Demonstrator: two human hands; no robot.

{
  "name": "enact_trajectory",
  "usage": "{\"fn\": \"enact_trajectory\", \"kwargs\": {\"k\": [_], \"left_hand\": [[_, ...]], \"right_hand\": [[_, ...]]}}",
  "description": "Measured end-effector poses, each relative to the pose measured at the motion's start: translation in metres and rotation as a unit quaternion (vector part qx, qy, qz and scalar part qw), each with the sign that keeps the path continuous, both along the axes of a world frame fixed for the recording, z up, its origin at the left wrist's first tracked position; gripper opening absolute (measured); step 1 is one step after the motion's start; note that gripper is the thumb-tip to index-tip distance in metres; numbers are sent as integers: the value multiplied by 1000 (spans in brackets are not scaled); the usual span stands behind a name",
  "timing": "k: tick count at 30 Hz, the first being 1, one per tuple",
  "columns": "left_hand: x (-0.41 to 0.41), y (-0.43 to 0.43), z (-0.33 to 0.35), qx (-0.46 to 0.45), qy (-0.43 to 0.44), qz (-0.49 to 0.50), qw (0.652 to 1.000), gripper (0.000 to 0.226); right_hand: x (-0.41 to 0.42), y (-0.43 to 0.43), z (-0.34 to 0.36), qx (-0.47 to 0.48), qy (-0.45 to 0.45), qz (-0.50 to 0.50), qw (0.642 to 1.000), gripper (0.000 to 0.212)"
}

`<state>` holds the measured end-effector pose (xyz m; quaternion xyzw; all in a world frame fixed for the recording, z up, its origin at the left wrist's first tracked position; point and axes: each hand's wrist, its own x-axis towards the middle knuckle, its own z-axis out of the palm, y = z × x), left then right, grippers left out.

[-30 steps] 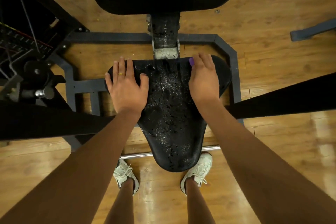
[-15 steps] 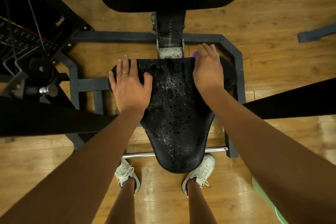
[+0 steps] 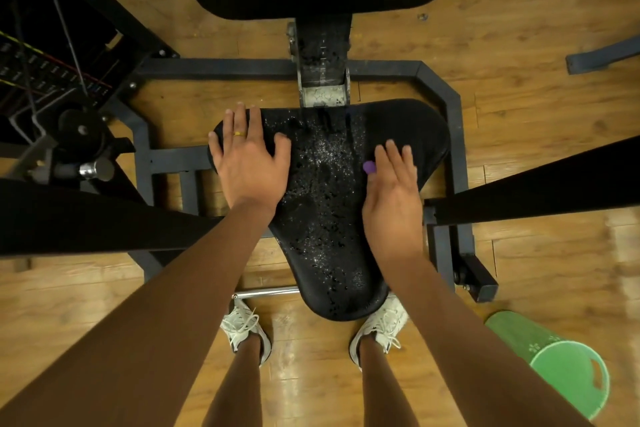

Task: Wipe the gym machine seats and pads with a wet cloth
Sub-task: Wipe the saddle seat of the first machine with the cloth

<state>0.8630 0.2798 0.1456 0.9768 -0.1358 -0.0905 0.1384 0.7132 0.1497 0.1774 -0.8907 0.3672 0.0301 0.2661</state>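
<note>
No text, number or brand can be read anywhere. The plates of the weight stack (image 3: 41, 76) carry small pale marks in a row, too blurred to make out as figures. The post (image 3: 323, 52) behind the seat (image 3: 332, 191) shows a column of short ticks like a height scale, with no legible digits beside them. The wall of the green bucket (image 3: 519, 340) on the floor bears a small pale emblem; its shape is too tiny to tell whether it is a logo or lettering.
</note>
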Motion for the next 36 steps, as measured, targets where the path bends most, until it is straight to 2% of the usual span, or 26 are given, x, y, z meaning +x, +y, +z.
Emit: {"fn": "enact_trajectory", "kwargs": {"k": [5,14,18,22,25,31,34,36], "left_hand": [[-2,4,-2,-2,-1,1,1000,63],[-2,1,2,4,7,-4,1000,64],[1,1,1,4,4,0,1000,63],[-1,3,-1,7,5,0,1000,64],[0,5,0,6,9,-2,1000,65],[-2,3,0,4,2,-4,1000,64],[-2,3,-1,1,5,1,1000,65],[-3,2,-1,1,6,0,1000,65]], "right_hand": [[30,-18,-14,0,7,6,1000,42],[-100,89,41,54,9,29,998,49],[-67,66,29,44,0,12,999,44],[-22,37,10,21,28,-14,999,43],[-40,58,14,7,20,-9,1000,44],[-117,109,37,50,-10,48,998,52],[-97,87,34,88,-50,33,994,42],[-63,57,30,102,-65,5,993,42]]}}
